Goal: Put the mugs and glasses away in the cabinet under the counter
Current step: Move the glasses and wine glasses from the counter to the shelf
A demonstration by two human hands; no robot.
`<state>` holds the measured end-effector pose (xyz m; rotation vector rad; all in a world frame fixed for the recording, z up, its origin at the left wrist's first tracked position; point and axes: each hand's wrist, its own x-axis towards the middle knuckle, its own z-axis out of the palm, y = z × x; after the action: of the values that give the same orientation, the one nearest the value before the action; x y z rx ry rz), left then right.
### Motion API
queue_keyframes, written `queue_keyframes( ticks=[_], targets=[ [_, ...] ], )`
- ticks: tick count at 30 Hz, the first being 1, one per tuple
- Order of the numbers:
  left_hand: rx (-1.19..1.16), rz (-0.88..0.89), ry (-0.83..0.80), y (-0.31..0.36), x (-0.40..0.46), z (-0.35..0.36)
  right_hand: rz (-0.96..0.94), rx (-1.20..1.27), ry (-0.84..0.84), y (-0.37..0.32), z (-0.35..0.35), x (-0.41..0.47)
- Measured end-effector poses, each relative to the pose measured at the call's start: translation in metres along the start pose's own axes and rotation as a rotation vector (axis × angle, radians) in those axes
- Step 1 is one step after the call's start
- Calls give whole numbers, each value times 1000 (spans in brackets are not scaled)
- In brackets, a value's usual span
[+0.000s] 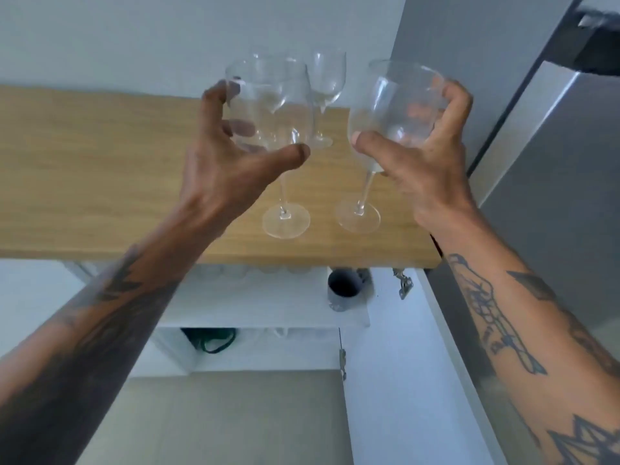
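Observation:
Two clear stemmed wine glasses stand near the front right of the wooden counter (100, 169). My left hand (231, 156) wraps the bowl of the left wine glass (268, 95), whose foot looks to rest on the wood. My right hand (426, 156) grips the bowl of the right wine glass (399, 105); whether its foot touches the counter I cannot tell. A third wine glass (327, 82) stands behind them by the wall, untouched. Under the counter the cabinet (268, 317) is open, with a grey mug (345, 286) on its upper shelf.
A tall grey refrigerator (553, 162) stands right beside the counter's right end. The open cabinet door with hinges (404, 283) hangs at the right. Something dark green (214, 340) sits on the lower shelf. Several glasses show dimly under the counter edge. Grey floor lies below.

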<state>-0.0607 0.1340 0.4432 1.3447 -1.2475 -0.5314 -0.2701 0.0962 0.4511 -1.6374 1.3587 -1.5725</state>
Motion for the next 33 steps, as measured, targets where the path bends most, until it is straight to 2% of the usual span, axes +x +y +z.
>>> queue_keyframes(
  ticks=[3,7,11,15,18,23,28,33],
  targets=[
    [44,30,25,13,-56,-27,-38,-26,-47,-26,-18,-53],
    [120,4,31,-6,-133,-47,158,-141,-147,-25,-31,-129],
    [134,-48,-82,-61,-199,-49,76,-20,-149,19,-29,-204],
    [92,-184,-125,-135,-234,-30,200,-31,-241,90,-3,-254],
    [103,-225,-102,-185,-230,-11,278,-82,-251,139,27,-262],
    [104,-201,-61,-252,-182,21,252,-133,-203,204,80,-233],
    [93,-175,2,-295,-124,47,225,-114,-154,242,122,-187],
    [121,-152,-1,-325,-88,64,240,-116,-102,268,148,-156]
  ],
)
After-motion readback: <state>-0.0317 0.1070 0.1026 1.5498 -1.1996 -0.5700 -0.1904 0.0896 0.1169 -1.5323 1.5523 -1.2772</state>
